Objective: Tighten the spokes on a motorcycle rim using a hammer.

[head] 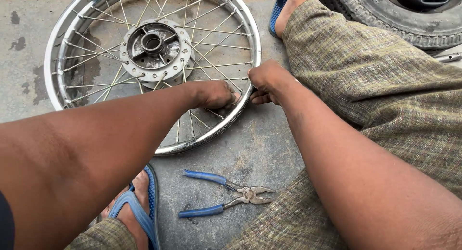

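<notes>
The spoked wheel [153, 62] lies flat on the concrete floor [260, 149]. The left hand [216, 93] curls its grip around spokes inside the rim, while the right hand [267, 81] pinches the rim's near edge. Blue-handled pliers [226, 199] lie nearby, jaws spread.

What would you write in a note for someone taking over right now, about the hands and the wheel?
Left hand: inside the wheel's rim, closed around the spokes near its right edge.
Right hand: gripping the rim from outside, at the same spot.
Wheel: flat on the concrete floor, tyre off; a tyre lies at top right.
Pliers: blue handles, open, on the floor, untouched.
Done: wheel stripped bare.
Left: whatever is being worked at that rim spot; too hidden to tell.
</notes>
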